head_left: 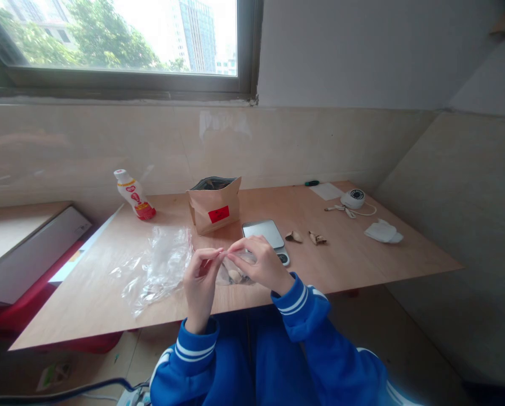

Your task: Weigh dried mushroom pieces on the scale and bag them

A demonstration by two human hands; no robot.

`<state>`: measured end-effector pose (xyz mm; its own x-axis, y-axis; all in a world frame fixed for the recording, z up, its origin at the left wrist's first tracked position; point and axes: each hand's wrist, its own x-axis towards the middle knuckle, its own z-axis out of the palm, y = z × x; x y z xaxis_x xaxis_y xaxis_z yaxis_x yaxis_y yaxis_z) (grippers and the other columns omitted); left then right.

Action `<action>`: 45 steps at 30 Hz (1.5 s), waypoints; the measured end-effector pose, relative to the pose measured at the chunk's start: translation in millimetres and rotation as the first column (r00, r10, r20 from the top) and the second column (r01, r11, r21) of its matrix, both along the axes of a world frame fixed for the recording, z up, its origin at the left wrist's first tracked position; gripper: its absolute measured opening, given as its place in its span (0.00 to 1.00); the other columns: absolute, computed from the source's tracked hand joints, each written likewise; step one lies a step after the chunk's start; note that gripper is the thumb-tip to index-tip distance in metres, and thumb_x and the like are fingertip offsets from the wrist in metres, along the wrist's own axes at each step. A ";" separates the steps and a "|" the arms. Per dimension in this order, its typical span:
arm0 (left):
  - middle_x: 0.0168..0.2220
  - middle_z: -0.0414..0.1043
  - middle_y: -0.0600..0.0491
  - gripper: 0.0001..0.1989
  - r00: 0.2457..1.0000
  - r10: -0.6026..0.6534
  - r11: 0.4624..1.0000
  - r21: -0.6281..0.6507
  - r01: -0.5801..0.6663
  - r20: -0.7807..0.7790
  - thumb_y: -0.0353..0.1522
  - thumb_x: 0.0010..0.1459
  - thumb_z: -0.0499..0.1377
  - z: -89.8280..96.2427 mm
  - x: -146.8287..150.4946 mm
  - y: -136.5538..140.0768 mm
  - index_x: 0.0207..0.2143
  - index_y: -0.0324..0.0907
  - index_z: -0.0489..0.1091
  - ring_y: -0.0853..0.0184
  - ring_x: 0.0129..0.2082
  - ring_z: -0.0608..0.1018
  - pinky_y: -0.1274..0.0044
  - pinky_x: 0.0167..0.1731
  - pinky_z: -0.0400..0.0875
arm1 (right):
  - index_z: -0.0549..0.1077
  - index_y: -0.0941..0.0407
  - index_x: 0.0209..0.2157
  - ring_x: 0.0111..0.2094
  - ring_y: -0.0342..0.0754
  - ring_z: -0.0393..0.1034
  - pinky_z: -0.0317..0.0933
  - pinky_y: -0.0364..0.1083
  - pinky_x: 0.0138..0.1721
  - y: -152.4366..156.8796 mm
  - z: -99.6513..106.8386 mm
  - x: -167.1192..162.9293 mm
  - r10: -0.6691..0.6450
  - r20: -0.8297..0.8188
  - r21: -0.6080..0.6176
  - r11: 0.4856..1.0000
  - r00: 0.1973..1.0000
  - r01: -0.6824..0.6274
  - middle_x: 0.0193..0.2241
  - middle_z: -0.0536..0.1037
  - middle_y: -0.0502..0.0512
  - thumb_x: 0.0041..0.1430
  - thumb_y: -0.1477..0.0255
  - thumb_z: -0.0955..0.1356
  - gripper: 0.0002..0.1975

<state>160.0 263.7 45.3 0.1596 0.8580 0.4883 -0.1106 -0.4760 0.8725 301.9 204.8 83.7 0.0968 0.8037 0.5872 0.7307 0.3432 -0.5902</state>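
Both my hands meet over the near edge of the wooden table (354, 259). My left hand (200, 282) and my right hand (258, 262) pinch the top edge of a small clear plastic bag (235, 273) between fingertips. The bag hangs between them with a few pale brown pieces inside. Just behind my right hand lies a small digital scale (264, 232) with a silver platform. A pile of clear plastic bags (157, 268) lies to the left of my left hand. Blue sleeves with white stripes cover both arms.
A brown paper pouch (215, 206) with a red label stands open behind the scale. A white and red bottle (133, 194) leans at the back left. Two brown shell-like pieces (307, 237) lie right of the scale. A white round device (354, 198) and white cloth (383, 231) sit at the right.
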 end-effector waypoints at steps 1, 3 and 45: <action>0.32 0.74 0.53 0.05 1.000 0.013 1.000 0.014 -0.013 0.007 0.35 0.55 0.64 -0.9 0.7 -0.1 0.31 0.43 0.74 0.67 0.35 0.77 0.75 0.36 0.74 | 0.74 0.51 0.33 0.34 0.48 0.72 0.60 0.49 0.43 1.0 0.3 -0.5 -0.002 -0.006 0.002 1.000 1.000 0.002 0.31 0.80 0.50 0.63 0.67 0.67 0.05; 0.32 0.74 0.53 0.04 1.000 0.015 0.999 0.030 -0.015 0.010 0.35 0.55 0.64 -2.1 2.6 -0.8 0.31 0.43 0.74 0.67 0.35 0.77 0.75 0.36 0.74 | 0.73 0.52 0.31 0.32 0.47 0.71 0.60 0.48 0.41 3.8 -0.8 -1.3 -0.030 -0.009 0.012 0.999 1.000 0.030 0.30 0.79 0.49 0.63 0.68 0.68 0.06; 0.29 0.71 0.57 0.04 0.995 0.061 0.997 0.056 -0.057 -0.074 0.33 0.58 0.62 -7.6 -6.5 -7.8 0.34 0.42 0.70 0.72 0.29 0.75 0.81 0.30 0.70 | 0.74 0.54 0.26 0.28 0.45 0.71 0.61 0.45 0.36 -2.9 -27.5 14.7 -0.124 0.144 0.112 0.988 0.982 0.108 0.25 0.79 0.48 0.61 0.80 0.67 0.11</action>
<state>153.6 255.9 37.7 0.1476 0.8399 0.5223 -0.0157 -0.5260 0.8503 316.6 202.0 56.1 0.0905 0.7265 0.6811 0.8464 0.3043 -0.4370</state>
